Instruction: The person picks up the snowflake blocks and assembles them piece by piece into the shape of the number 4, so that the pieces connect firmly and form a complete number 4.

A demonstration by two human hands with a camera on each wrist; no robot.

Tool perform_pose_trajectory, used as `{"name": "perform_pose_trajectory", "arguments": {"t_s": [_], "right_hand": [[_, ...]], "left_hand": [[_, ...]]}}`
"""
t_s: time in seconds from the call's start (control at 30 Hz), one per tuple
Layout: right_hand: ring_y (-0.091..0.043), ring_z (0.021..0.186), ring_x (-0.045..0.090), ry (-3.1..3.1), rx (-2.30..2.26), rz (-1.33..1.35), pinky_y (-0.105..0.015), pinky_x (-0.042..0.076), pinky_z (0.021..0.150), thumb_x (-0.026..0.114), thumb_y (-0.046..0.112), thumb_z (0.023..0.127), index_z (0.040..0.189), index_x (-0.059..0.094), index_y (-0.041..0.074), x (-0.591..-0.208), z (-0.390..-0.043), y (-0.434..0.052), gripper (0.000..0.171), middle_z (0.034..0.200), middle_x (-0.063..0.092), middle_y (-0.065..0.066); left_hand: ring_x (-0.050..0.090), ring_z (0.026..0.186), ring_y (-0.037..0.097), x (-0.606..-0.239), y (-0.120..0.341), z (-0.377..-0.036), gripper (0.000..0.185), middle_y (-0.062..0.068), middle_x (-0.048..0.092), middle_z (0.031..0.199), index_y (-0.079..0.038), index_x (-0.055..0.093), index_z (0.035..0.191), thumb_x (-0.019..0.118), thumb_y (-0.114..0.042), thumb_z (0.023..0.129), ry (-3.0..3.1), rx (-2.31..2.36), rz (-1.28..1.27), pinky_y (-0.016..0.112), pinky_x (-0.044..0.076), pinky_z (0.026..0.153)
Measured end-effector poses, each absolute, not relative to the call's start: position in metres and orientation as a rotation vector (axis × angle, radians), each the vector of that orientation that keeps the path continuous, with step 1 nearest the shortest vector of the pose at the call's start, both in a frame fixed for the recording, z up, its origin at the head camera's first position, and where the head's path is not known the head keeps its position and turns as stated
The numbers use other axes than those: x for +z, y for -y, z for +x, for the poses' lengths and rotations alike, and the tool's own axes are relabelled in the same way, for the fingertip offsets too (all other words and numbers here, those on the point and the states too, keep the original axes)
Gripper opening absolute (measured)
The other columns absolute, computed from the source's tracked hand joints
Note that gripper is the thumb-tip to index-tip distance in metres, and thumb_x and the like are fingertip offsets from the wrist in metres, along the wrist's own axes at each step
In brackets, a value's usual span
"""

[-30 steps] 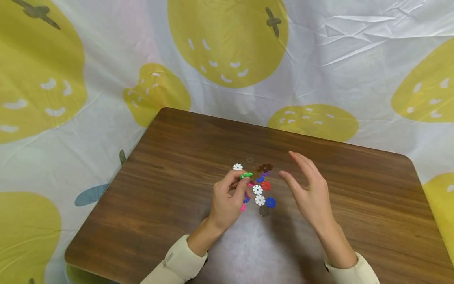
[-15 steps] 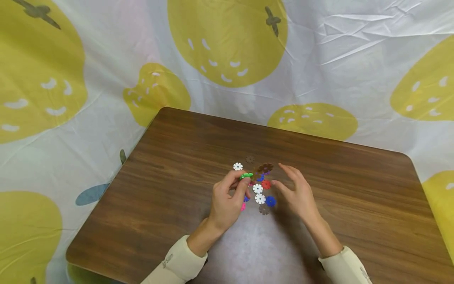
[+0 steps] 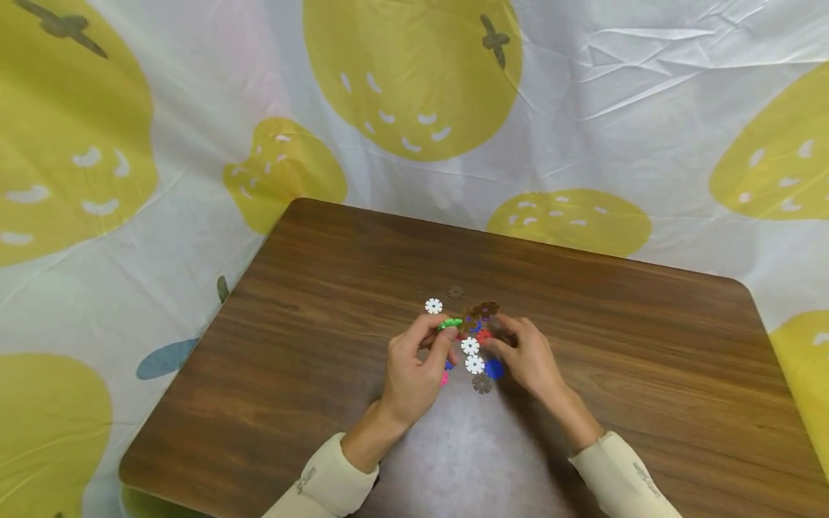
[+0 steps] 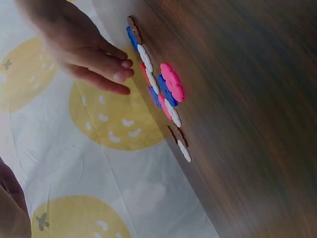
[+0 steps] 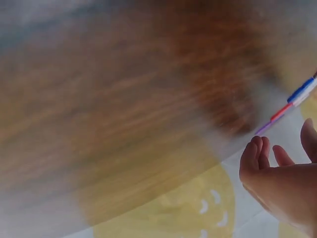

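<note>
In the head view my left hand (image 3: 414,370) pinches a bright green notched plastic disc (image 3: 450,324) between thumb and fingers, above the table. My right hand (image 3: 531,360) hovers over the right side of a cluster of similar discs, thumb apart from the fingers. Nearest to it are a red disc (image 3: 483,336) and a blue disc (image 3: 494,370). Two white discs (image 3: 470,346) lie just left of these. In the right wrist view the fingers of the right hand (image 5: 282,173) hold nothing. Only an edge of the left hand (image 4: 12,208) shows in the left wrist view.
Brown discs (image 3: 484,309) lie at the back of the cluster. Another white disc (image 3: 433,306) sits behind the left hand, and a pink disc (image 4: 172,82) lies among the blue ones. The wooden table (image 3: 324,288) ends at a curtain (image 3: 414,187) printed with yellow fruit.
My right hand has moved left and down to the discs, its fingers drawing closer together. The left hand has kept its place with the green disc.
</note>
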State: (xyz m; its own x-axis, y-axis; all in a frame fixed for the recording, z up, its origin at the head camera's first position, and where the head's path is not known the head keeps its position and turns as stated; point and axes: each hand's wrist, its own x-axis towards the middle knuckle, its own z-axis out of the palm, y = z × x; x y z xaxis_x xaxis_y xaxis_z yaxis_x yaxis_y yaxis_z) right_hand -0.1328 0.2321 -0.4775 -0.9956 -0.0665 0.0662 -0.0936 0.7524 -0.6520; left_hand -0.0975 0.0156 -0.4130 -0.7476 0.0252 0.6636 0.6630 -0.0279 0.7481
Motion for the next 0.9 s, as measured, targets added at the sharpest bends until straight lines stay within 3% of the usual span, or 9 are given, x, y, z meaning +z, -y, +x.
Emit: {"name": "perform_pose_trajectory", "arguments": {"t_s": [0.27, 0.43, 0.7, 0.9], "right_hand": [[-0.039, 0.102, 0.06, 2.929, 0.948, 0.202, -0.051, 0.049, 0.087, 0.082, 0.017, 0.087, 0.125, 0.072, 0.004, -0.481, -0.137, -0.224, 0.042, 0.106, 0.069, -0.021], [-0.035, 0.095, 0.055, 2.937, 0.889, 0.217, -0.045, 0.045, 0.079, 0.084, 0.014, 0.084, 0.118, 0.077, 0.006, -0.481, -0.138, -0.22, 0.035, 0.097, 0.064, -0.017], [-0.038, 0.1, 0.057, 2.949, 0.928, 0.144, -0.05, 0.047, 0.086, 0.084, 0.011, 0.084, 0.097, 0.072, 0.003, -0.478, -0.138, -0.219, 0.019, 0.097, 0.066, -0.016], [-0.033, 0.092, 0.062, 2.995, 0.961, 0.076, -0.048, 0.052, 0.082, 0.082, 0.009, 0.086, 0.108, 0.068, -0.001, -0.475, -0.139, -0.22, 0.029, 0.095, 0.068, -0.017]], "left_hand": [[0.061, 0.054, 0.019, -0.413, -0.015, -0.098, 0.008, 0.016, 0.07, 0.077, 0.002, 0.066, 0.101, 0.06, 0.008, 0.098, 1.802, -1.83, -0.716, 0.018, 0.049, 0.046], [0.062, 0.054, 0.019, -0.413, -0.015, -0.098, 0.008, 0.017, 0.071, 0.077, 0.003, 0.066, 0.102, 0.061, 0.008, 0.098, 1.804, -1.836, -0.715, 0.019, 0.051, 0.047], [0.063, 0.054, 0.019, -0.412, -0.015, -0.099, 0.008, 0.019, 0.073, 0.078, 0.003, 0.065, 0.102, 0.06, 0.008, 0.098, 1.804, -1.837, -0.707, 0.021, 0.053, 0.048], [0.062, 0.053, 0.019, -0.412, -0.015, -0.099, 0.009, 0.019, 0.074, 0.08, 0.003, 0.065, 0.102, 0.06, 0.009, 0.098, 1.8, -1.831, -0.713, 0.019, 0.052, 0.048]]}}
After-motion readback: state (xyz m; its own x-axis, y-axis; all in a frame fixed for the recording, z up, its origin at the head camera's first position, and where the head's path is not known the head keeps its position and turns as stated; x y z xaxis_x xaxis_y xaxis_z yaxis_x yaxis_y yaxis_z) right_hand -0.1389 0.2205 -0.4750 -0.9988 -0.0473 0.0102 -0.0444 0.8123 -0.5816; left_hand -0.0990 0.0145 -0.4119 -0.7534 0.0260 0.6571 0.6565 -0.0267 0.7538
